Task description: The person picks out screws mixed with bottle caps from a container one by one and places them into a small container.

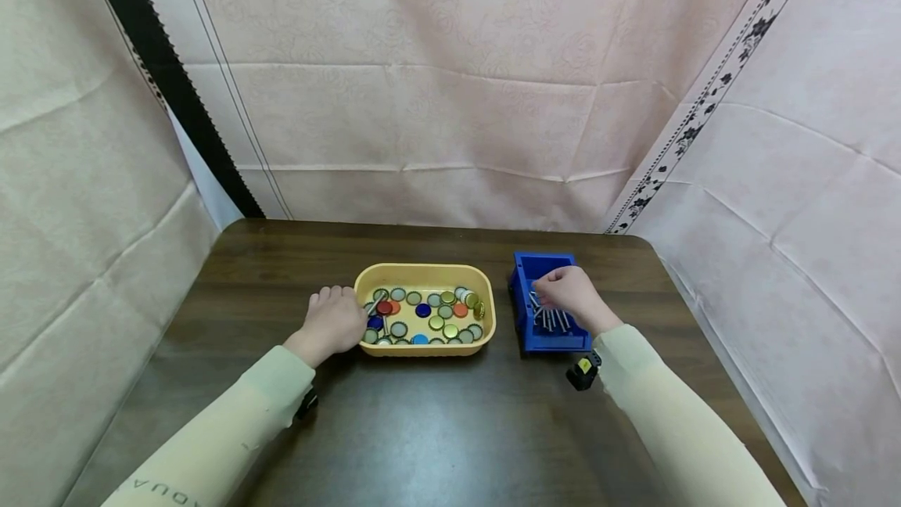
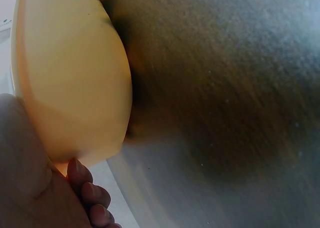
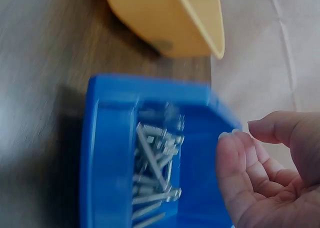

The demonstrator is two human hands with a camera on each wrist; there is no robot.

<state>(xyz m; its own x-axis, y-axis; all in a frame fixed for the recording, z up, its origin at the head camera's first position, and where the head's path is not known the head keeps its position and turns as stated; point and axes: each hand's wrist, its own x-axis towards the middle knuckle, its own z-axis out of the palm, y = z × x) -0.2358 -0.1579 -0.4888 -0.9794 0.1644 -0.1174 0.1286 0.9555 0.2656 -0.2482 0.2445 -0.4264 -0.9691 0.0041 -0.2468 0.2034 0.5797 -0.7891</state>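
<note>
A yellow plastic tub (image 1: 426,350) holds many bottle caps (image 1: 423,310) in silver, gold, red and blue, along with a couple of metal bolts (image 1: 378,303) at its left end. My left hand (image 1: 332,321) grips the tub's left end; in the left wrist view the curled fingers (image 2: 95,192) lie at its outer wall. To the right stands a blue bin (image 1: 556,343) with a heap of metal bolts (image 3: 155,158). Above this bin is my right hand (image 1: 572,293), its fingers loosely bent. A gap shows between thumb and fingertips in the right wrist view, with nothing held.
Both containers stand on a dark wooden table (image 1: 422,429), with a strip of tabletop between them. Pale cloth (image 1: 436,100) hangs behind the table and at both sides. A small black device (image 1: 583,371) is on the right wrist.
</note>
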